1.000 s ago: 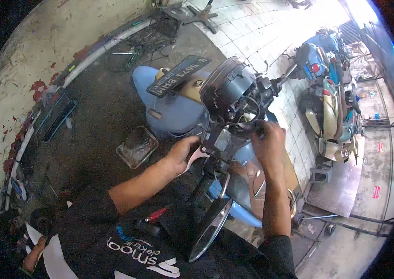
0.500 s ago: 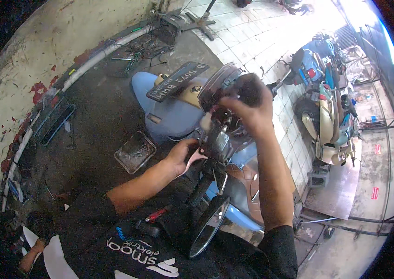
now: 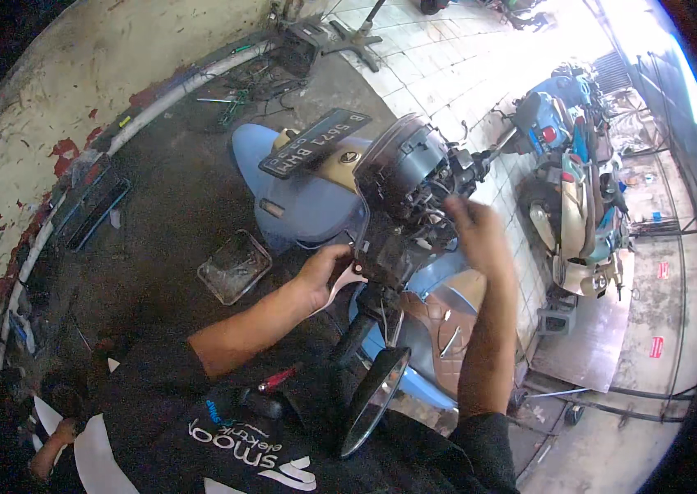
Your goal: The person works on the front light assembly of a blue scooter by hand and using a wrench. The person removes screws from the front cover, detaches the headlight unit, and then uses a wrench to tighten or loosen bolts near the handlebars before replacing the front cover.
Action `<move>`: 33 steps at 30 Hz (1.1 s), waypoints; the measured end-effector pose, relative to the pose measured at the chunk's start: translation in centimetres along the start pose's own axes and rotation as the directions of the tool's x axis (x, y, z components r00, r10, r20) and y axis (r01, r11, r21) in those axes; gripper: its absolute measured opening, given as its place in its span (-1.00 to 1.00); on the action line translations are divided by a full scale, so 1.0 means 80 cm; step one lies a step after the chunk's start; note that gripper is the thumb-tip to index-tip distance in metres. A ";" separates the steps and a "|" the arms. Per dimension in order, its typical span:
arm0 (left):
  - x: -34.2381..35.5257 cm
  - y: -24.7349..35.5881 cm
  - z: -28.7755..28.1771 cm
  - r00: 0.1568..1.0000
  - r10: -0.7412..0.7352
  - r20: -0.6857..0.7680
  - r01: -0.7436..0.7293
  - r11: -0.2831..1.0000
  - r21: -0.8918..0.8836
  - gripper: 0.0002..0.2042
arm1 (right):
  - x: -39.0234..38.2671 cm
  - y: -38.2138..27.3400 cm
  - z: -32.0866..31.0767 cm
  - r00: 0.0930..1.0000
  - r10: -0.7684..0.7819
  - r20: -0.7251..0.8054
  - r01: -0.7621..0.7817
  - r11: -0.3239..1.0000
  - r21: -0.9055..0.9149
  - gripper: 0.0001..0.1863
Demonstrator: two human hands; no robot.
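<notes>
My left hand [image 3: 321, 276] grips the pale pink lever assembly [image 3: 348, 277] on a light-blue scooter [image 3: 287, 214], with its fingertips partly hidden behind it. My right hand [image 3: 476, 230], blurred, is at the right of the exposed handlebar mechanism and wiring [image 3: 431, 218], just below the opened dark headlamp housing [image 3: 402, 156]; whether its fingers hold anything is unclear. A number plate [image 3: 311, 142] lies on the scooter's front. The round-ended mirror [image 3: 375, 399] points toward me, and a wrench [image 3: 450, 341] rests on the tan seat [image 3: 427, 321].
A plastic tray [image 3: 233, 265] sits on the floor at left, near dark panels [image 3: 97, 206] along the stained wall [image 3: 110, 66]. Tools and cables [image 3: 241, 103] lie farther back. Several parked scooters [image 3: 571, 206], a metal stand [image 3: 353, 37] and a grey stool [image 3: 556, 317] stand around me.
My right hand rose over the headlamp housing half a second ago and has since come down and rightward, uncovering the housing. My left hand stays at the lever.
</notes>
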State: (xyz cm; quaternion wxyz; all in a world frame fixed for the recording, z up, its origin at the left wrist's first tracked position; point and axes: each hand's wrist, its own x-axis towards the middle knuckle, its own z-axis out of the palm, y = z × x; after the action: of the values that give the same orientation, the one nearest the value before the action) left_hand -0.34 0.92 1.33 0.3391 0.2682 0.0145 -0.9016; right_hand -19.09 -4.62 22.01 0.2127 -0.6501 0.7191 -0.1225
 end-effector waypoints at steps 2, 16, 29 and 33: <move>-0.002 0.003 0.005 0.999 0.001 0.043 -0.002 1.000 0.010 -0.73 | 0.010 0.044 0.038 0.996 -0.006 0.092 0.007 1.000 -0.015 -0.53; -0.001 0.000 0.006 0.996 -0.014 0.090 0.014 1.000 0.003 -0.70 | -0.004 0.030 0.041 0.899 0.129 0.419 -0.187 0.977 0.101 -0.64; -0.012 0.005 0.014 0.993 -0.019 0.113 0.029 0.996 -0.089 -0.73 | -0.021 -0.071 0.035 0.754 -0.590 0.288 0.588 0.411 -0.696 -0.84; -0.007 0.001 0.014 0.999 0.047 -0.007 -0.047 0.999 0.011 -0.73 | 0.017 -0.049 0.029 0.649 -0.752 0.113 0.548 0.360 -0.755 -0.84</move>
State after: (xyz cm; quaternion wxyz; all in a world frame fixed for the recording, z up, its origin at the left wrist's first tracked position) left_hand -0.48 0.99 2.60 0.3585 0.2734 0.0045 -0.8926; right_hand -14.65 -6.20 21.50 -0.2279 -0.8862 0.4027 0.0212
